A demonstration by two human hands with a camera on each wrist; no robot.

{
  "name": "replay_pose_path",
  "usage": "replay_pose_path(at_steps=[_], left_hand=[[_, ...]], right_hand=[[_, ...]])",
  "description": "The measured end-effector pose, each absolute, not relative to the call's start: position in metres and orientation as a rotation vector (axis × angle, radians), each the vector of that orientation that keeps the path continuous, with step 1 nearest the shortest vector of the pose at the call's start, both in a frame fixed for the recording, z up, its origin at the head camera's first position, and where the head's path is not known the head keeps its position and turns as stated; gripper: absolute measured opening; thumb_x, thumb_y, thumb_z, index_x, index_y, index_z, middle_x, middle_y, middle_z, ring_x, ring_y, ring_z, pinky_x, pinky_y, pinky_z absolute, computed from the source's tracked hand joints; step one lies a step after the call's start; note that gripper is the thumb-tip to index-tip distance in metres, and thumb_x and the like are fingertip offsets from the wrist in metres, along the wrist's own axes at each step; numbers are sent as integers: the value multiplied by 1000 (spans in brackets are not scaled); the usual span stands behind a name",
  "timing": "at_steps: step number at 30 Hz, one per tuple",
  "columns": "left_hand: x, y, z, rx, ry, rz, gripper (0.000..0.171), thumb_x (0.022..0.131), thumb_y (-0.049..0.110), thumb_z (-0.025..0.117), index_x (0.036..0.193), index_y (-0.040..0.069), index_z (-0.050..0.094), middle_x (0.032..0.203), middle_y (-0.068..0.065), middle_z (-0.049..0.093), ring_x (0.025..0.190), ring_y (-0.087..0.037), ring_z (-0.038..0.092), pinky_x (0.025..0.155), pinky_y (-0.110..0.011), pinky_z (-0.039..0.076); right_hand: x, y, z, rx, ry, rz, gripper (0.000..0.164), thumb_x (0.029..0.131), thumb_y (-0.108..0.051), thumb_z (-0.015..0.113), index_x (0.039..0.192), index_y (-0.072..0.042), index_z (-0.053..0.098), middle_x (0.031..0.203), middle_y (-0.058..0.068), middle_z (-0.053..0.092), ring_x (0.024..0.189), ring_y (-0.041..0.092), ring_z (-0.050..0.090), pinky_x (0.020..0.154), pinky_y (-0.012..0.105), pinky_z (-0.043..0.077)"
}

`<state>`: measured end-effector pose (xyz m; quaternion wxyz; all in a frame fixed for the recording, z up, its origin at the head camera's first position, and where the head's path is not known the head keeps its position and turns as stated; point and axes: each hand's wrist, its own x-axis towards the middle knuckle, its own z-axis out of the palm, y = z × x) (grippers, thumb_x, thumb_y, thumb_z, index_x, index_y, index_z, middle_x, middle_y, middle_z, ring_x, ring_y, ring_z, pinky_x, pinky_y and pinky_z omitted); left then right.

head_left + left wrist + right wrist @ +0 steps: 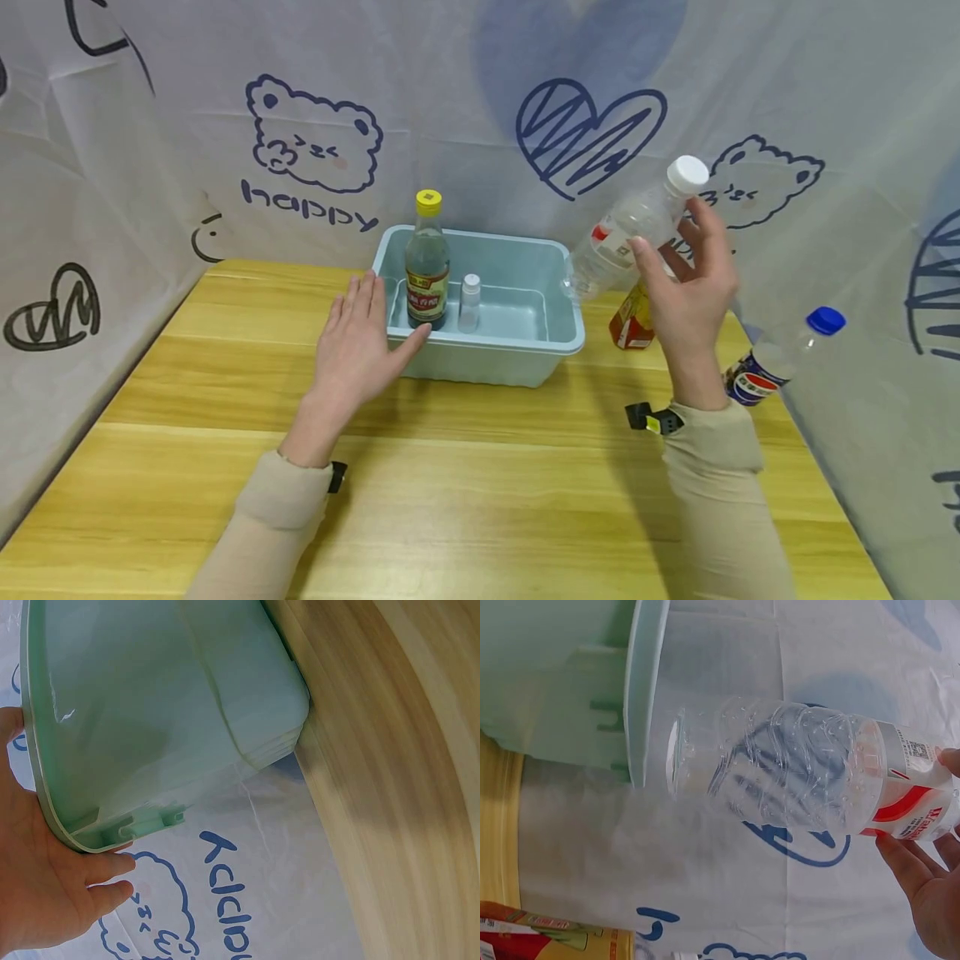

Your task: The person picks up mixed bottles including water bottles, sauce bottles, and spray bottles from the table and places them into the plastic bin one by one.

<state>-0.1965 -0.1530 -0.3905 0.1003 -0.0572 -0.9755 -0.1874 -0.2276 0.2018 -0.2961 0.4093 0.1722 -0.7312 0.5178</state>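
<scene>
My right hand (693, 275) grips a clear plastic water bottle (626, 229) with a white cap and a red-and-white label. The bottle tilts, cap up to the right, its base beside the right rim of a pale green-blue plastic basin (480, 358). In the right wrist view the fingers pinch the bottle (795, 765) around its label. My left hand (358, 337) rests on the basin's left front corner, fingers straight along the rim. Inside the basin stand a glass sauce bottle (427, 267) with a yellow cap and a small white-capped bottle (469, 304).
Right of the basin, a red-and-yellow carton (632, 323) stands partly behind the right hand. A blue-capped Pepsi bottle (780, 358) is near the right edge of the wooden table (450, 500). White cloth with drawings (450, 100) hangs around the table.
</scene>
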Motion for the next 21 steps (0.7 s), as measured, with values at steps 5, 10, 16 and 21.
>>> replay_pose_path(at_steps=[5, 10, 16, 21], left_hand=[[-196, -152, -390, -169, -2883, -555, 107, 98, 76, 39, 163, -7, 18, 172, -23, 10, 160, -40, 8, 129, -55, 9], [-196, -152, -390, -165, -2886, -554, 107, 98, 77, 39, 163, -7, 18, 172, -23, 10, 160, -39, 8, 129, -55, 8], [-196, -152, -390, -163, -2890, -551, 107, 98, 76, 39, 163, -6, 17, 172, -23, 10, 160, -40, 8, 129, -55, 9], [-196, -152, -389, -163, -2890, -557, 107, 98, 76, 40, 163, -6, 16, 172, -24, 10, 160, -40, 8, 129, -55, 9]], right_hand=[[-230, 194, -295, 434, -1847, 1329, 61, 92, -3, 79, 147, -7, 55, 148, 1, 58, 132, 22, 61, 103, 34, 56], [-235, 187, -298, 505, -1874, 1298, 61, 92, -4, 79, 148, -5, 54, 151, 3, 56, 133, 23, 60, 102, 33, 56], [-240, 176, -302, 514, -1914, 1265, 62, 90, -7, 82, 146, -3, 56, 148, 4, 59, 132, 21, 61, 99, 33, 58], [-244, 168, -307, 487, -1960, 1298, 65, 88, -9, 84, 146, -5, 56, 147, 1, 59, 132, 18, 60, 100, 32, 57]])
